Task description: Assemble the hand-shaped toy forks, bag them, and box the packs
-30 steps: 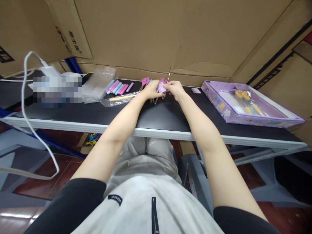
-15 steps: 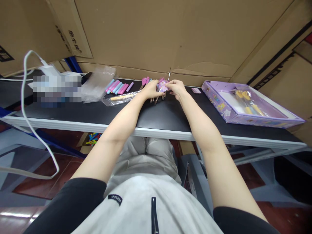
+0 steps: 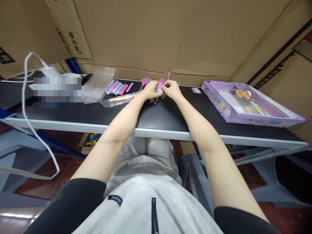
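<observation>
My left hand (image 3: 150, 90) and my right hand (image 3: 171, 89) meet at the far side of the black table (image 3: 97, 112), fingers closed together on a small pink-purple piece (image 3: 159, 87) pinched between them. Just behind the hands lie several pink hand-shaped toys on sticks (image 3: 145, 81). Their stick ends poke out below my left hand.
Pink and blue tubes (image 3: 118, 87) and clear plastic bags (image 3: 97, 85) lie at left. A bagged yellow stick (image 3: 120, 97) is beside them. A purple boxed toy set (image 3: 246, 103) sits at right, a small pink card (image 3: 196, 90) near it. A white cable (image 3: 24, 107) hangs left. Cardboard walls the back.
My right hand has slid a little left, closer to the left hand, and the small pink piece between them is now more covered by the fingers.
</observation>
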### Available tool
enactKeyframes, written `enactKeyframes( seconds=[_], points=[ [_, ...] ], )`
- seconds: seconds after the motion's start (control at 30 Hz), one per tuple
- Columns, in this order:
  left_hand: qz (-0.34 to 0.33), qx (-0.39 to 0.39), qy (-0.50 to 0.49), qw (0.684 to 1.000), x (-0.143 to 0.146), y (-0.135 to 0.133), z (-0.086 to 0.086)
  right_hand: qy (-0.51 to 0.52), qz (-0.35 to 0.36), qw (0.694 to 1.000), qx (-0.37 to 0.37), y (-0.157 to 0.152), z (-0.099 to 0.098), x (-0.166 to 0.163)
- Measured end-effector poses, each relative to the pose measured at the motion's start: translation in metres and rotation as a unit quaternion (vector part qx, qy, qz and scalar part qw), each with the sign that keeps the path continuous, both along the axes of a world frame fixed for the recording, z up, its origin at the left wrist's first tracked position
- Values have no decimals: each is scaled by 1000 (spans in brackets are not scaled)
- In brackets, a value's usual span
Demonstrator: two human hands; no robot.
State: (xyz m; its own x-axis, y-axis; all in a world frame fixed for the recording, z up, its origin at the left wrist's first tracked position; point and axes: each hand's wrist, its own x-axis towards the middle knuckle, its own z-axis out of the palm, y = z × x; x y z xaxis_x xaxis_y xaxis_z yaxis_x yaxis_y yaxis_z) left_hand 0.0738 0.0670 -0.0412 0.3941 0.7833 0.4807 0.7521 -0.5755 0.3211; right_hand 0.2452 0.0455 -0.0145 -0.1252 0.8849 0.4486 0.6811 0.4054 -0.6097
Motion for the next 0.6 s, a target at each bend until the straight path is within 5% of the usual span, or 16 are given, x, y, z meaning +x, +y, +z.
enactKeyframes(
  seconds=[0.27,0.6],
  points=[
    [7,0,-22,1000,-1,0,0,-102,28,994,25,3,3,5],
    [-6,-27,-90,996,-3,-5,3,42,40,998,32,-5,9,-8]
  ],
)
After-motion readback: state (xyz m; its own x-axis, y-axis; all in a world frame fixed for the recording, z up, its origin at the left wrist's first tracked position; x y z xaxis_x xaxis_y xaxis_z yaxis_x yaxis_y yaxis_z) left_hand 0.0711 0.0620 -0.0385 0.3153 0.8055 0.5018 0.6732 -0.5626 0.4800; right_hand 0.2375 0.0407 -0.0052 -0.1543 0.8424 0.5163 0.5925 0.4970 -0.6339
